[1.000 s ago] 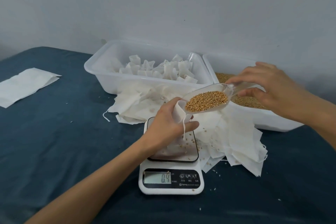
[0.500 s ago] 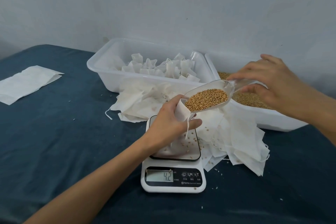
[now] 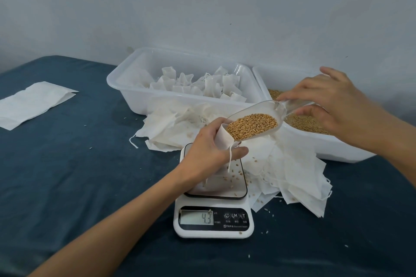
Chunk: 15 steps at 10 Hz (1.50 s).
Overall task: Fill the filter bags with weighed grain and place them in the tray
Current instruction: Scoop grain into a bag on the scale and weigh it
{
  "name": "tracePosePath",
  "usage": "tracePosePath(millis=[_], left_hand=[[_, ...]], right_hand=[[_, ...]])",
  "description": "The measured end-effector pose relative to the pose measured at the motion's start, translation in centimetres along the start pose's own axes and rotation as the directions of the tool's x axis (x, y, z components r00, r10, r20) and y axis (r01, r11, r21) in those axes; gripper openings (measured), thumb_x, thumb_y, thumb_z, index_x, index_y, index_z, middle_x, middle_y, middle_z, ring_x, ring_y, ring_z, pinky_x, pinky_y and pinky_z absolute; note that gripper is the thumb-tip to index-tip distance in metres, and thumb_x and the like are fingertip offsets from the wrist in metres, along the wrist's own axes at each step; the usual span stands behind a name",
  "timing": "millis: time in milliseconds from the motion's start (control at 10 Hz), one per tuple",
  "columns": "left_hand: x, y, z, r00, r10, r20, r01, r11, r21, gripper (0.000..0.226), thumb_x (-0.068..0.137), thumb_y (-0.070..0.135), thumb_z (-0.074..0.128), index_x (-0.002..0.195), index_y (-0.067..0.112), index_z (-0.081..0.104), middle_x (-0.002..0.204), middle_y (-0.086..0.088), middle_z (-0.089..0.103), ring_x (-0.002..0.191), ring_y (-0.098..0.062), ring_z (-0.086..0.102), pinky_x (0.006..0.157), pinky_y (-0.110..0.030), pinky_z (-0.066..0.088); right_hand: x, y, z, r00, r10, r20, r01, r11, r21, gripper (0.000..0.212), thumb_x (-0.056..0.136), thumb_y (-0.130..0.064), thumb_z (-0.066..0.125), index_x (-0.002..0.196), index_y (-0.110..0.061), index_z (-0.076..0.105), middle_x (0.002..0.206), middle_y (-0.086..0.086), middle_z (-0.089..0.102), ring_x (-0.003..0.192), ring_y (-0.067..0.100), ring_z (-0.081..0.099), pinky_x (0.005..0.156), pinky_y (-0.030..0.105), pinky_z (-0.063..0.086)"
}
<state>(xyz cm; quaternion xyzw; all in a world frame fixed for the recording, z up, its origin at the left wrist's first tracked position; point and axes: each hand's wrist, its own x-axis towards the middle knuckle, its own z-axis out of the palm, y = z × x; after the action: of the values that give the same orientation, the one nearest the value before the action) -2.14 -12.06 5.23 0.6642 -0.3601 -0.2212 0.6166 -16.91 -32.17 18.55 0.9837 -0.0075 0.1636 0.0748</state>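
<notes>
Nearest the front edge of the table (image 3: 67,186), the white scale (image 3: 213,222) reads 4.3, up from 4.2 half a second ago and 0.4 a second ago. On its platform the left hand (image 3: 211,148) curls round the neck of a white filter bag (image 3: 222,136), holding its mouth open, much as before; loose kernels lie scattered on the platform. The lip of the clear scoop (image 3: 258,121), loaded with grain (image 3: 252,126), now sits at the bag's mouth. The right hand (image 3: 333,105) pinches the scoop's handle between thumb and fingers. Empty bags (image 3: 292,173) lie heaped behind the scale. Toward the back edge, the tray (image 3: 126,87) holds filled bags (image 3: 202,84); just right of it stands the grain tub (image 3: 326,146). A flat white sheet (image 3: 33,103) lies near the left edge.
</notes>
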Motion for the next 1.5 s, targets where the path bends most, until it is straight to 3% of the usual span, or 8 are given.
tracePosePath(millis=[300,500,800,1000,1200,1500], left_hand=[[0.11,-0.24,0.01,1.0,0.004,0.004,-0.004,0.999,-0.049,0.051,0.068,0.03,0.085,0.115,0.029,0.064,0.109,0.0,0.073,0.105,-0.018,0.07,0.103,-0.046,0.054],[0.21,-0.49,0.01,1.0,0.005,0.0,-0.005,0.999,-0.041,0.055,0.068,0.035,0.086,0.117,0.032,0.063,0.115,-0.001,0.072,0.115,-0.025,0.065,0.107,-0.051,0.049],[0.24,-0.48,-0.14,1.0,0.021,0.002,-0.021,0.997,-0.07,0.049,0.071,0.029,0.086,0.114,0.029,0.065,0.105,0.002,0.076,0.103,-0.02,0.073,0.104,-0.049,0.054],[0.22,-0.65,-0.13,0.999,0.051,0.018,-0.049,0.995,-0.091,0.053,0.074,0.023,0.086,0.121,0.027,0.064,0.103,0.007,0.075,0.093,-0.004,0.073,0.091,-0.03,0.06],[0.12,-0.64,-0.17,0.998,0.067,0.013,-0.065,0.993,-0.1,0.053,0.079,0.012,0.086,0.124,0.029,0.064,0.105,0.009,0.074,0.095,0.001,0.072,0.08,-0.011,0.052],[0.07,-0.45,-0.12,0.997,0.071,0.01,-0.07,0.993,-0.095,0.052,0.081,0.009,0.086,0.122,0.031,0.065,0.109,0.007,0.073,0.094,0.002,0.072,0.078,-0.01,0.052]], right_hand=[[-0.01,-0.18,-0.08,1.0,-0.009,-0.009,0.009,0.999,-0.037,0.041,0.087,0.003,0.071,0.123,-0.017,0.071,0.105,0.004,0.067,0.104,0.03,0.063,0.12,0.055,0.02],[-0.04,-0.23,-0.02,1.0,-0.019,-0.022,0.018,0.999,-0.045,0.038,0.088,0.0,0.071,0.122,-0.017,0.071,0.105,0.003,0.067,0.103,0.029,0.064,0.12,0.055,0.02],[0.1,-0.54,0.08,1.0,-0.007,-0.016,0.006,0.999,-0.047,0.038,0.088,0.0,0.072,0.122,-0.017,0.072,0.105,0.004,0.067,0.103,0.029,0.063,0.121,0.054,0.019],[-0.03,-0.5,0.04,1.0,-0.004,-0.022,0.003,0.999,-0.051,0.039,0.087,0.003,0.072,0.123,-0.015,0.071,0.106,0.004,0.067,0.104,0.029,0.063,0.12,0.053,0.019],[-0.09,-0.48,0.08,1.0,0.0,-0.021,-0.001,0.999,-0.054,0.038,0.088,0.001,0.071,0.123,-0.016,0.071,0.105,0.004,0.067,0.103,0.03,0.064,0.121,0.054,0.019],[-0.19,-0.46,0.04,1.0,0.009,-0.008,-0.01,0.998,-0.056,0.038,0.089,0.0,0.071,0.124,-0.016,0.071,0.106,0.003,0.066,0.102,0.03,0.064,0.121,0.053,0.019]])
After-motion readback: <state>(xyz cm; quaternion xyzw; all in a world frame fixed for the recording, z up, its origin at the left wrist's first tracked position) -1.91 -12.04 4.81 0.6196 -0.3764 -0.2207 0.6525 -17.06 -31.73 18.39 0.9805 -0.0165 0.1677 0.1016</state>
